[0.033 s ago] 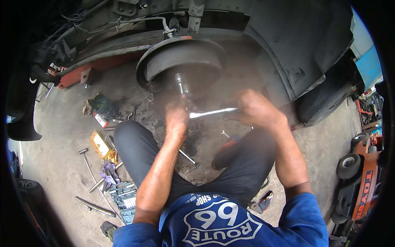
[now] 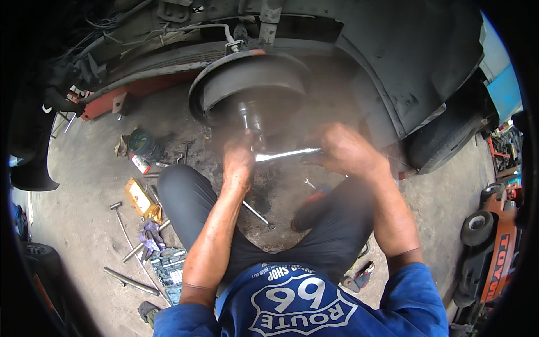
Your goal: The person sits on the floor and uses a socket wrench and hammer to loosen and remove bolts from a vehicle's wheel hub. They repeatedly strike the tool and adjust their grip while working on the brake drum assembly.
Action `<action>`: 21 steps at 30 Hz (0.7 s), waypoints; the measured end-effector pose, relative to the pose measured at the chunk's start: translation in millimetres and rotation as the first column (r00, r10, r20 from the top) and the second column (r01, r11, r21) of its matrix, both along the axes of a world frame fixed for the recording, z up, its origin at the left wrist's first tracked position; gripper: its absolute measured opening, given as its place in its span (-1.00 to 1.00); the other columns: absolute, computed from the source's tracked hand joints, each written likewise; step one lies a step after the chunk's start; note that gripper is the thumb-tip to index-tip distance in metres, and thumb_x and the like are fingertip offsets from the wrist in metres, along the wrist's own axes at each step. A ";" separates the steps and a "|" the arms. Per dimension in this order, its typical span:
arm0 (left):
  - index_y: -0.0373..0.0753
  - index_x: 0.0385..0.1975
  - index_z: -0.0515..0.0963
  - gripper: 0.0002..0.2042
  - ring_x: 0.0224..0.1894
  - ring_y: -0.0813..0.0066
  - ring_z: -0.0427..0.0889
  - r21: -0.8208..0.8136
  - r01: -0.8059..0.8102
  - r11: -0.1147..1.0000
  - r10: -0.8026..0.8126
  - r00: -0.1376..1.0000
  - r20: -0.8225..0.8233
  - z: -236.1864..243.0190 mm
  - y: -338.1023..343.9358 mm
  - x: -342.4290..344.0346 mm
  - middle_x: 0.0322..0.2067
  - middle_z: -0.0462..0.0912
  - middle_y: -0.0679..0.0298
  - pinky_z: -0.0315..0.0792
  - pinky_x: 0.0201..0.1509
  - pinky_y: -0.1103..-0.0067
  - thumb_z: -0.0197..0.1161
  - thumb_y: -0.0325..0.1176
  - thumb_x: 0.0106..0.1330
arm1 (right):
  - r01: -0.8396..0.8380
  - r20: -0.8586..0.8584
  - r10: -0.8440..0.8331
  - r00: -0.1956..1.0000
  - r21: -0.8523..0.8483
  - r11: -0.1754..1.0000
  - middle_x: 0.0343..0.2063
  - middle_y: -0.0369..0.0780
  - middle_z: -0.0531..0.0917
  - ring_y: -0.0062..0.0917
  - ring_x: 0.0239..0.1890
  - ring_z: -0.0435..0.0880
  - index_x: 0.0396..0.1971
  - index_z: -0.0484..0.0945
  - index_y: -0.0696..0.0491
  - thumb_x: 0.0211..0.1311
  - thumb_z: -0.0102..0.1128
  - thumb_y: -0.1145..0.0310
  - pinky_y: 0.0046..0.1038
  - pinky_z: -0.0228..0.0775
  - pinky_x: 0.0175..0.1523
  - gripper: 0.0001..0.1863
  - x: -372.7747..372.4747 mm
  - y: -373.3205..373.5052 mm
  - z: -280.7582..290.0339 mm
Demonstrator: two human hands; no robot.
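— Containers?
— Open socket case (image 2: 168,268) on the concrete floor (image 2: 84,219), left of the knee, packed with sockets. Dark round can (image 2: 143,143) farther up, contents not visible.
— Hands?
— Right hand (image 2: 343,150) closed round the handle of a shiny wrench (image 2: 286,154), fingers wrapped tight. Left hand (image 2: 238,163) at the wrench's head, just under the wheel hub (image 2: 250,84); grip too blurred to tell.
— Surroundings?
— Garage floor, dusty. Hammer (image 2: 120,222), steel bar (image 2: 130,281) and yellow box (image 2: 137,195) strewn left. Red jack (image 2: 140,92) under the car. Orange forklift (image 2: 497,253) at right.
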State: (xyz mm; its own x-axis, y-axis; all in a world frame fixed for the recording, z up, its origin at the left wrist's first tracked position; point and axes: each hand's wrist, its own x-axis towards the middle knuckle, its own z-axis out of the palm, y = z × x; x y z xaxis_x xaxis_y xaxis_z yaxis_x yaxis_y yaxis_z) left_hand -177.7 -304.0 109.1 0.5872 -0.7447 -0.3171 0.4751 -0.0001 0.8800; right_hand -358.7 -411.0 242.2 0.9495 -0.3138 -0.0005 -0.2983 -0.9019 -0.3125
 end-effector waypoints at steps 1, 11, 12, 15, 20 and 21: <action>-0.38 -0.12 0.51 -0.71 -0.54 0.47 0.62 0.051 0.019 0.998 -0.018 1.000 -0.015 3.0 3.9 6.9 -0.54 0.50 0.33 0.70 -0.50 0.47 -0.02 -0.24 0.57 | -0.023 0.011 0.023 1.000 -0.008 1.000 -0.33 -0.14 0.66 -0.16 -0.20 0.69 -0.19 0.71 0.03 -0.02 0.46 0.38 -0.21 0.56 -0.10 -0.68 6.5 1.1 -5.3; -0.40 -0.08 0.52 -0.66 -0.48 0.46 0.64 0.040 0.092 0.995 -0.088 0.992 -0.090 10.4 -9.9 40.0 -0.49 0.52 0.29 0.71 -0.45 0.46 0.00 -0.19 0.56 | -0.040 0.087 0.043 0.995 -0.033 0.999 -0.33 -0.11 0.66 -0.16 -0.19 0.69 -0.19 0.71 0.05 -0.04 0.44 0.43 -0.19 0.54 -0.09 -0.68 38.7 -13.2 -2.9; -0.40 -0.08 0.52 -0.66 -0.47 0.46 0.64 0.043 0.105 0.994 -0.101 0.991 -0.084 10.2 -11.4 43.4 -0.49 0.52 0.29 0.72 -0.44 0.45 0.00 -0.19 0.56 | -0.031 0.093 0.032 0.995 -0.020 0.999 -0.34 -0.11 0.66 -0.16 -0.20 0.69 -0.19 0.70 0.05 -0.04 0.44 0.44 -0.20 0.54 -0.10 -0.67 40.5 -13.4 0.6; -0.41 -0.07 0.52 -0.65 -0.42 0.39 0.65 0.022 0.138 0.990 -0.136 0.987 -0.087 5.2 -12.7 47.5 -0.43 0.52 0.23 0.73 -0.37 0.42 -0.03 -0.19 0.57 | -0.087 0.182 0.093 0.979 -0.039 0.995 -0.35 -0.12 0.66 -0.17 -0.23 0.69 -0.18 0.70 0.06 -0.05 0.44 0.47 -0.23 0.55 -0.13 -0.67 45.3 -12.5 12.3; -0.41 -0.09 0.53 -0.62 -0.34 0.27 0.67 -0.153 0.070 0.986 -0.098 0.979 -0.179 -11.5 -13.5 40.9 -0.34 0.51 0.14 0.73 -0.29 0.37 -0.04 -0.15 0.56 | -0.183 0.484 0.096 0.870 0.135 0.974 -0.33 -0.17 0.67 -0.30 -0.28 0.70 -0.06 0.64 0.04 -0.05 0.47 0.48 -0.33 0.57 -0.19 -0.55 58.5 3.1 6.3; -0.40 -0.11 0.54 -0.62 -0.34 0.29 0.66 -0.160 0.054 0.986 -0.086 0.976 -0.202 -14.1 -14.7 40.5 -0.34 0.51 0.15 0.71 -0.29 0.37 -0.01 -0.14 0.55 | -0.149 0.558 -0.032 0.829 0.276 0.949 -0.29 -0.18 0.68 -0.33 -0.27 0.70 -0.01 0.61 0.05 -0.02 0.48 0.45 -0.35 0.57 -0.19 -0.52 63.9 9.8 -4.5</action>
